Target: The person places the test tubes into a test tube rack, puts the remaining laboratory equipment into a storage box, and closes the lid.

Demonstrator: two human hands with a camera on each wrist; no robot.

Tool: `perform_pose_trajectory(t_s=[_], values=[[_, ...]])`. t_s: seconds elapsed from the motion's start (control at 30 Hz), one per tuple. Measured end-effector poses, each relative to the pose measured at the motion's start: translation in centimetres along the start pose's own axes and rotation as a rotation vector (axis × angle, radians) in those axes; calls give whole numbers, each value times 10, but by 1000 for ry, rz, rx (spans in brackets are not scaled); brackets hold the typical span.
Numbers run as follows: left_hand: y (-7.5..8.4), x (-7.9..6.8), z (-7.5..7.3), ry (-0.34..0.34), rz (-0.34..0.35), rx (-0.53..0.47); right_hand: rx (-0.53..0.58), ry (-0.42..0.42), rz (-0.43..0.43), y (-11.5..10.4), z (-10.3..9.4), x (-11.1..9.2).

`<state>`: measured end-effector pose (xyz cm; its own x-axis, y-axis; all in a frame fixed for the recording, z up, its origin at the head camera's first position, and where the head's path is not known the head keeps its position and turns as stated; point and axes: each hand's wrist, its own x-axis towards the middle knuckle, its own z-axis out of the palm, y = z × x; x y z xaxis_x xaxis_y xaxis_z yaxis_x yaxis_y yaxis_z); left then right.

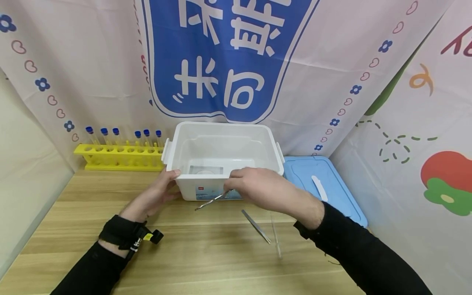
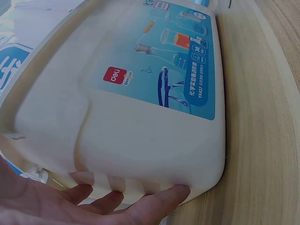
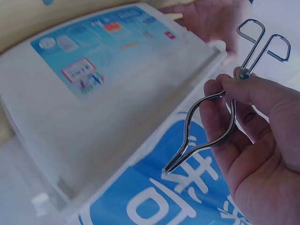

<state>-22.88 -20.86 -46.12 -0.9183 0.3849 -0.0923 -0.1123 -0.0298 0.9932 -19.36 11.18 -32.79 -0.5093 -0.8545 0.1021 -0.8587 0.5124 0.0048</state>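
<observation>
A white plastic storage box (image 1: 221, 177) with a blue printed label (image 2: 180, 61) stands on the wooden table. At its front left corner my left hand (image 1: 162, 188) holds it, thumb on the rim. The other fingers (image 2: 164, 199) lie against the end wall in the left wrist view. In front of the box, near rim height, my right hand (image 1: 258, 186) pinches metal crucible tongs (image 3: 186, 131) near their pivot between thumb and fingers. The looped handles point away from the tongs' curved jaws, whose tips are close together. A flat grey rectangle (image 1: 206, 170) shows inside the box.
Tweezers (image 1: 255, 226) and a thin glass rod (image 1: 275, 237) lie on the table before the box. Left of it stands a yellow test tube rack (image 1: 121, 167) with several blue-capped tubes. On the right, a blue lid (image 1: 343, 200) carries a white strip-shaped piece (image 1: 319, 188).
</observation>
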Motion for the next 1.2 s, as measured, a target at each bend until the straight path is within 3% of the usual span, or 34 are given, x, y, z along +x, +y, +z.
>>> perform_pose_trajectory(t_s=[0.57, 0.87, 1.2], values=[[1, 0, 0, 1, -7, 10, -5, 104, 29, 29, -29, 11], [0, 0, 0, 12, -12, 2, 0, 91, 116, 45, -35, 22], [0, 1, 0, 7, -11, -9, 5, 59, 131, 61, -32, 39]])
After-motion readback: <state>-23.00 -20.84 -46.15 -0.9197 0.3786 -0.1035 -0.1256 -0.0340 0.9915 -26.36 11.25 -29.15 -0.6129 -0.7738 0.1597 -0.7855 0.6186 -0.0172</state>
